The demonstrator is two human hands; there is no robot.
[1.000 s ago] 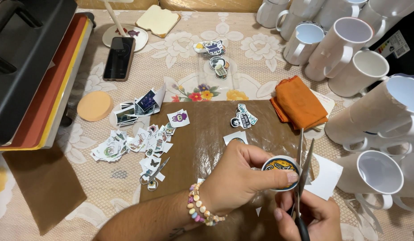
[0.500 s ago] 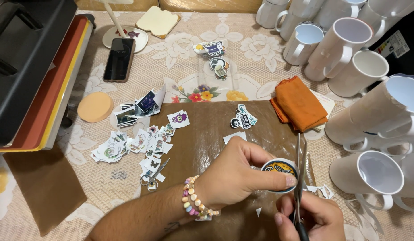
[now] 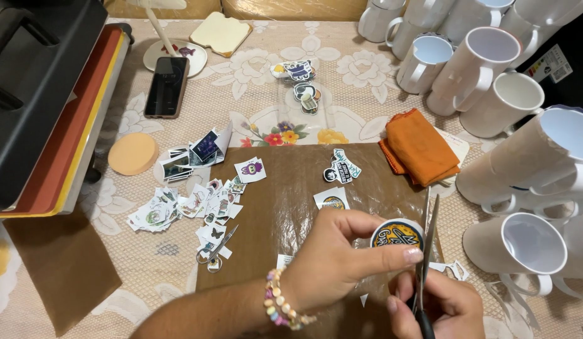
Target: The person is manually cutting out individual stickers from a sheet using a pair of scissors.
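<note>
My left hand [image 3: 342, 260], with a bead bracelet at the wrist, pinches a round printed sticker [image 3: 397, 234] between thumb and fingers. My right hand [image 3: 439, 307] grips a pair of scissors [image 3: 425, 242] at the bottom edge; the blades point up and lie against the sticker's right rim. Both hands hover over a brown sheet [image 3: 285, 213] on the table. Cut stickers [image 3: 340, 169] lie on the sheet's far part.
White mugs [image 3: 486, 63] crowd the right side and back. An orange cloth [image 3: 420, 147] lies right of the sheet. Paper scraps and small scissors [image 3: 213, 248] lie left. A heat press [image 3: 40, 94], a phone [image 3: 167, 86] and an orange sponge [image 3: 133, 153] stand at the left.
The white paper margin around the round sticker has come off on the right; trimmed strips now lie beside the mugs. The scissors have shifted slightly along the sticker's edge.
</note>
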